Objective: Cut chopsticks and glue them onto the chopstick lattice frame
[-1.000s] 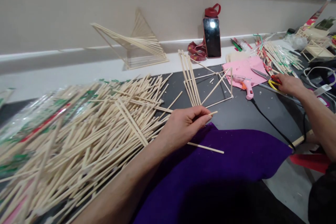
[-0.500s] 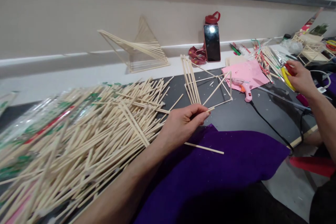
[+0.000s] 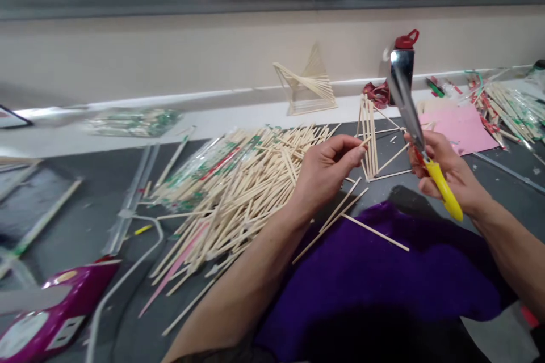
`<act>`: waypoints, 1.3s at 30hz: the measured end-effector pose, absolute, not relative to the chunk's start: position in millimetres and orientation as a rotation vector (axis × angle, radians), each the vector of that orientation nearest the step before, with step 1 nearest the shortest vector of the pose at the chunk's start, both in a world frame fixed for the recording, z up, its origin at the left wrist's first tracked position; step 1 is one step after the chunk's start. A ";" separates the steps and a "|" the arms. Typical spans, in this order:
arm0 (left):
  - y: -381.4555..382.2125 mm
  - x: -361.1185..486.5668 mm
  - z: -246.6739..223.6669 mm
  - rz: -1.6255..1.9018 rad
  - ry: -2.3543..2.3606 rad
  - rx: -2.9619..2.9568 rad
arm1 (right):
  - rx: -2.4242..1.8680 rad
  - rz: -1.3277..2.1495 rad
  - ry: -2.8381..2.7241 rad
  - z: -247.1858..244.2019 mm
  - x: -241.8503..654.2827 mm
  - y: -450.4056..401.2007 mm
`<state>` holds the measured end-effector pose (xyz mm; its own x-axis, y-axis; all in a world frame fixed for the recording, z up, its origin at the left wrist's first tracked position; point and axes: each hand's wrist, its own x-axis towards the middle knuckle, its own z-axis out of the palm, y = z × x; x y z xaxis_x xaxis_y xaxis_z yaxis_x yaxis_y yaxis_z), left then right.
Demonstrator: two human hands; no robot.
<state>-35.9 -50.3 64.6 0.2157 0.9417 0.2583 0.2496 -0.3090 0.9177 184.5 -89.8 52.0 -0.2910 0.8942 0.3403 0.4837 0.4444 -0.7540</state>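
My left hand [image 3: 330, 170] is closed in a pinch on a thin wooden stick [image 3: 367, 142]; its light tip pokes out past the fingertips. My right hand [image 3: 447, 167] grips scissors [image 3: 443, 187] by their yellow and red handles. The grey blades point up and a little left, smeared by motion. Behind and between the hands stands a stick frame [image 3: 373, 142], partly covered by my right hand. Loose sticks [image 3: 377, 232] lie below my left hand, on the purple cloth [image 3: 383, 283] and at its edge.
A large pile of wooden sticks [image 3: 247, 193] spreads to the left. A twisted stick model [image 3: 309, 88] stands by the wall. A phone [image 3: 402, 65] leans on a red-capped bottle [image 3: 407, 39]. Pink paper [image 3: 464, 127] lies right; a magenta power strip [image 3: 63, 312] with cable, front left.
My right hand has brought the scissors from the far right to near my left hand, blades up. The view has turned left. My left hand still pinches the stick, raised slightly.
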 end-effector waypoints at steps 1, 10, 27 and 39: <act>-50.1 -37.2 65.9 1.156 1.118 1.713 | -1.167 0.679 -1.951 49.0 181.4 -88.3; -52.1 -32.8 62.2 1.167 1.013 1.608 | -1.493 0.510 -2.066 38.3 175.2 -98.4; -53.7 -24.6 50.9 0.995 0.984 1.603 | -1.427 0.584 -2.125 30.2 176.0 -97.1; -57.8 -24.6 42.0 1.062 1.025 1.900 | -1.322 0.442 -2.153 21.0 178.5 -97.4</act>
<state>-24.6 -57.8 42.0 0.3444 0.8823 0.3210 0.2896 -0.4250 0.8576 178.5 -97.4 21.0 -0.3501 0.8892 0.2945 0.7014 0.4572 -0.5468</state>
